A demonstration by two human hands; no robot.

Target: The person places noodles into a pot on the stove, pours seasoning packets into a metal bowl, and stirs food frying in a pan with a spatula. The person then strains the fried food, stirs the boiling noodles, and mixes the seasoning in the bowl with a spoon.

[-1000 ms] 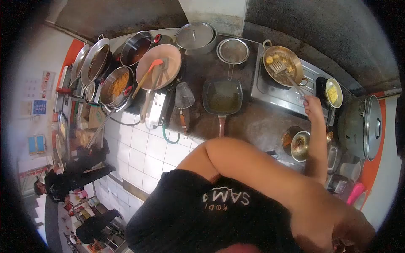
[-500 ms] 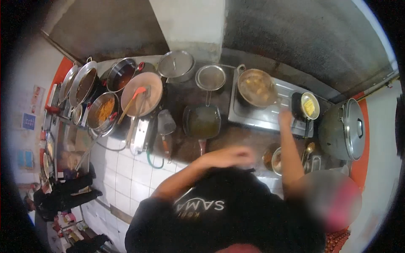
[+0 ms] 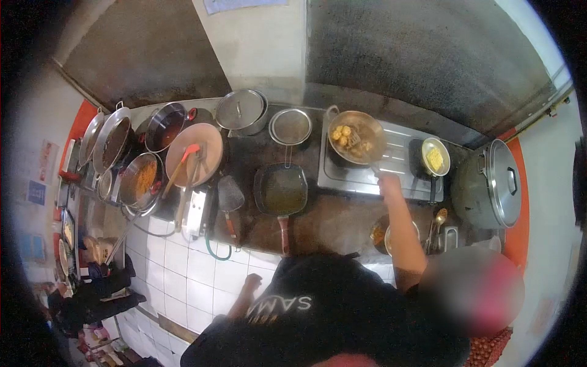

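My right hand (image 3: 389,184) is closed around the handle of a metal spatula (image 3: 374,166), whose head sits in a wok (image 3: 376,131) on the steel gas stove. Round golden pieces of food (image 3: 343,133) lie in the wok's left side, beside darker pieces near the spatula. My left hand (image 3: 251,285) hangs low beside my black shirt, over the white tiles, fingers loosely curled with nothing visible in them. Nearest to it on the counter is a square pan (image 3: 280,188) holding a thin liquid, its handle pointing toward me.
A small pan (image 3: 435,157) with yellow food occupies the stove's right burner. Beyond it stands a large lidded pot (image 3: 489,189). A strainer (image 3: 291,127), a lidded saucepan (image 3: 240,112), a wide pan with a red spatula (image 3: 205,140) and several filled pans stand leftward. Another person (image 3: 98,287) is at far left.
My left hand has dropped from in front of my chest to my left side. My right hand has shifted left toward the wok with the spatula. The view has moved slightly.
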